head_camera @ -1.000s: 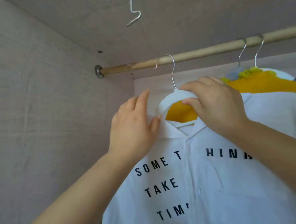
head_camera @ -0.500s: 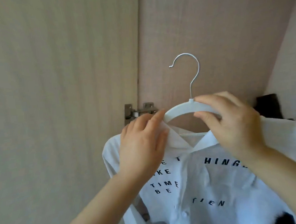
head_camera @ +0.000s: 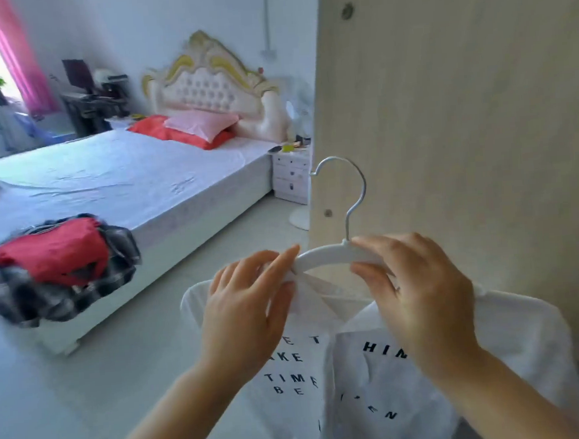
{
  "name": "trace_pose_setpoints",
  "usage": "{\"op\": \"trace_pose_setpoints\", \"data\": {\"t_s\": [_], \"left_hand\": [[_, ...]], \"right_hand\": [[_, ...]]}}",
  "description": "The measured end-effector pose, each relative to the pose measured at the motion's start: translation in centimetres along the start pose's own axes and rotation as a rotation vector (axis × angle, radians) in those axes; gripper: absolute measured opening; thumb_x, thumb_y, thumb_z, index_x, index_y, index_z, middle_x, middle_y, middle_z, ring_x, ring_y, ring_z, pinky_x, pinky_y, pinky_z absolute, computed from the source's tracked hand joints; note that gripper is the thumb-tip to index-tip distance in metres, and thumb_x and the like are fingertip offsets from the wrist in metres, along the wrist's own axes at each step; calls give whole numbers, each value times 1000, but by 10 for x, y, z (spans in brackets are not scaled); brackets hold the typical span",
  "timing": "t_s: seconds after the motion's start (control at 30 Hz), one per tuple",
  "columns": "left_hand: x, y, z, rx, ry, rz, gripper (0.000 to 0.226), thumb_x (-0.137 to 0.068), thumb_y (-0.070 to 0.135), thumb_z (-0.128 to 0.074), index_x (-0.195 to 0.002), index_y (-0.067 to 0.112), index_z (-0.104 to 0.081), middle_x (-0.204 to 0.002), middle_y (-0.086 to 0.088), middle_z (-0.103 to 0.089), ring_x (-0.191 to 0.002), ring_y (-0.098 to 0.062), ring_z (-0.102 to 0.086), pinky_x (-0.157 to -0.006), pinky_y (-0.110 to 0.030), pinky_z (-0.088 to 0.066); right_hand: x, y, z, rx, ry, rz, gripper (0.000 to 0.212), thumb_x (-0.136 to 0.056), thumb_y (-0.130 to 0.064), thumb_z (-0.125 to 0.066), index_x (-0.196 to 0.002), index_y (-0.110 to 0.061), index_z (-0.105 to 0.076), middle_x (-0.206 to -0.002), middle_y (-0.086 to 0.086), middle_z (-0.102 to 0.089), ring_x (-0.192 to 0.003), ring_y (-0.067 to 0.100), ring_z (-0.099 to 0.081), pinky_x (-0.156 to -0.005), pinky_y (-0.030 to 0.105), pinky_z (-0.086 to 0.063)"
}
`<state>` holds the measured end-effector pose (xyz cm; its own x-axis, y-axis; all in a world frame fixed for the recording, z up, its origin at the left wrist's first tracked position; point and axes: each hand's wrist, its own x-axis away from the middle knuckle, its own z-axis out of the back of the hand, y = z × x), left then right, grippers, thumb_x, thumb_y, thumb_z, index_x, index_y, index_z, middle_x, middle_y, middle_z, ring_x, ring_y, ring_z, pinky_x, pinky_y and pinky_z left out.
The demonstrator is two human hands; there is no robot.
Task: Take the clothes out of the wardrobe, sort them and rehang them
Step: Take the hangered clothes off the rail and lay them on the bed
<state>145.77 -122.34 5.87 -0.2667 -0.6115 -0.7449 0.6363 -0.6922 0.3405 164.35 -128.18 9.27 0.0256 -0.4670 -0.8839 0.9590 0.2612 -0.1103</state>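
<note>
While I am facing the room beside the wardrobe door:
Right hand: I am pinching the white hanger near its hook, fingers closed on the bar.
Left hand: I am gripping the collar where it is meeting the hanger.
White shirt: hanging from the hanger, in the air before me.
Clothes pile: lying on the bed corner.

White shirt with black lettering, white hanger, red pillow, pink curtain

bed left | clothes pile on its near corner | wardrobe door right
</note>
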Motion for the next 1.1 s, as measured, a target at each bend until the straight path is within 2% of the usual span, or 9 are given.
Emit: {"op": "trace_pose_setpoints", "data": {"t_s": [0.2,0.33,0.43,0.67,0.87,1.0,1.1], "left_hand": [[24,-119,58,-239,98,204,35,-88,32,-48,-119,24,-62,-106,3,-64,-93,-20,-59,-87,-32,-37],[29,-204,88,-336,146,299,34,-87,30,-49,-117,24,-63,-106,5,-65,-97,-14,-52,-88,-27,-37],[22,-270,111,-392,129,345,35,-86,29,-48,-117,22,-64,-106,4,-65,-95,-17,-57,-87,-27,-38],[3,-402,145,-486,114,441,36,-86,29,-47,-117,22,-64,-107,2,-65,-95,-22,-61,-89,-30,-38],[-23,-499,149,-539,127,528,37,-82,19,-60,-118,22,-64,-107,1,-65,-94,-23,-62,-86,-33,-43],[-47,-569,141,-585,151,563,34,-86,24,-50,-117,21,-64,-106,1,-65,-92,-23,-62,-84,-37,-44],[-73,-617,134,-617,148,603,33,-86,24,-51,-115,18,-65,-103,0,-66,-89,-24,-63,-82,-38,-45]], "right_hand": [[-30,-88,-126,-261,-117,36,26,-78,-29,-66,-99,-14,-70,-80,-1,-64,-69,19,-60,-53,25,-48],[-49,-143,-217,-436,-178,25,25,-74,-20,-75,-98,-15,-70,-81,-2,-64,-71,19,-61,-55,31,-52],[-71,-185,-285,-542,-227,14,29,-70,-12,-79,-98,-15,-70,-84,-2,-66,-74,20,-62,-57,37,-54],[-113,-259,-424,-716,-283,1,33,-68,-4,-80,-96,-18,-72,-85,-5,-66,-79,19,-62,-70,26,-46],[-152,-296,-534,-829,-329,4,35,-65,-2,-81,-94,-18,-73,-83,-9,-60,-77,23,-63,-67,29,-51],[-178,-312,-617,-932,-395,-17,32,-68,-5,-79,-95,-19,-73,-86,-9,-61,-81,23,-64,-70,34,-53],[-202,-319,-678,-963,-431,-6,32,-67,-6,-80,-96,-18,-72,-87,-12,-59,-80,18,-62,-72,17,-46]]}}
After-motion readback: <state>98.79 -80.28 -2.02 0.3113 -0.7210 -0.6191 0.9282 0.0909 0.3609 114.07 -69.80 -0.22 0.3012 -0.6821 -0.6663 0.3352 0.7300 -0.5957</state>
